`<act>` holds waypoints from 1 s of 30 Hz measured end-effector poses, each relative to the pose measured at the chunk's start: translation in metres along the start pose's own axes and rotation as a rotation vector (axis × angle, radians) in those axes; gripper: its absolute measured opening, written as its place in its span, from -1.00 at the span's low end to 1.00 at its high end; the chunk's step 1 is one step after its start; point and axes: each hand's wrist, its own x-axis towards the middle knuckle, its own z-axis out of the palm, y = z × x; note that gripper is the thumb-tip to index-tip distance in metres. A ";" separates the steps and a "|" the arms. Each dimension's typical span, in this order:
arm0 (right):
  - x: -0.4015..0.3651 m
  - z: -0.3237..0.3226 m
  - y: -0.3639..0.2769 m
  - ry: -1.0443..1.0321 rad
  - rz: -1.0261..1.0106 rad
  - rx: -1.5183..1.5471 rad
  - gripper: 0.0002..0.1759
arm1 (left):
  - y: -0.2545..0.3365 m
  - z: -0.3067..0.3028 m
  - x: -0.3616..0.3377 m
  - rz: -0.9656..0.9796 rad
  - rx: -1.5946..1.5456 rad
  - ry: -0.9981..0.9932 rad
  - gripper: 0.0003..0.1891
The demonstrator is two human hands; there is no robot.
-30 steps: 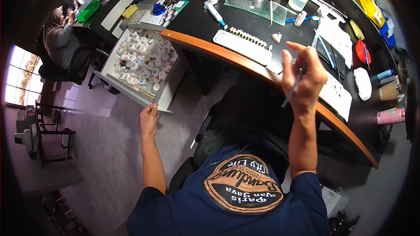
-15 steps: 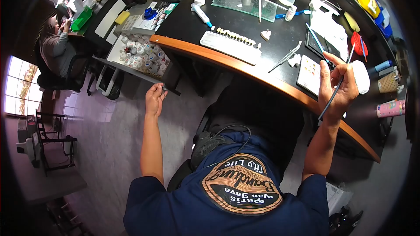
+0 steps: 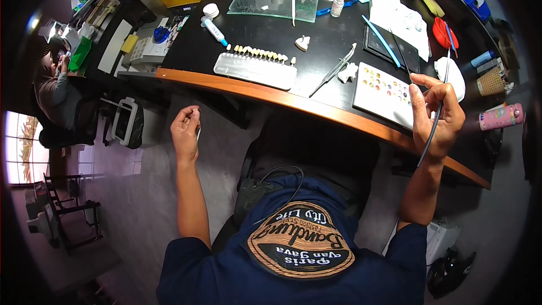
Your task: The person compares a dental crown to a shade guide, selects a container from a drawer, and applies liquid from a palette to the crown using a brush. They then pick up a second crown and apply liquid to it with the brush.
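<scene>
My right hand (image 3: 440,116) is raised at the desk's right front edge, its fingers curled round a slender dark-handled brush (image 3: 432,134) that slants down past the palm. A second thin dark stick (image 3: 402,51) reaches from between thumb and forefinger over a black case. Below that hand lies a white palette (image 3: 375,100) with several coloured dabs. My left hand (image 3: 186,130) hangs in front of the desk with fingertips pinched together; a small pale bit shows at them, and I cannot tell what it is. Nearest on the desk is a tooth shade guide (image 3: 254,73).
Tweezers (image 3: 334,70) and a small dental cast (image 3: 302,43) lie mid-desk. Behind them are a glass slab (image 3: 271,7), a syringe (image 3: 213,29) and bottles (image 3: 337,5). A blue brush (image 3: 381,40) rests on the black case. Another person (image 3: 53,96) sits far left.
The drawer of jars that stood open at the left no longer shows open. My left hand has shifted left and slightly down. The view has turned, and more of the palette shows.
</scene>
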 end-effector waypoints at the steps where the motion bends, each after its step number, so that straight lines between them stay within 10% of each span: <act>1: 0.004 -0.001 -0.001 -0.021 0.000 0.020 -0.67 | 0.027 0.011 -0.007 0.045 0.012 -0.056 -0.85; 11: 0.038 0.022 -0.024 -0.435 -0.056 0.288 -0.85 | 0.159 0.142 -0.042 0.038 -0.384 -0.407 -0.78; 20: 0.047 0.028 -0.007 -0.516 0.380 0.677 -0.87 | 0.159 0.242 -0.008 -0.174 -0.610 -0.617 -0.74; 24: 0.049 0.027 0.008 -0.472 0.509 0.761 -0.92 | 0.161 0.267 -0.013 -0.120 -0.424 -0.588 -0.78; 30: 0.043 0.014 0.038 -0.292 0.300 0.544 -0.93 | 0.185 0.222 0.010 0.488 0.450 -0.547 -0.22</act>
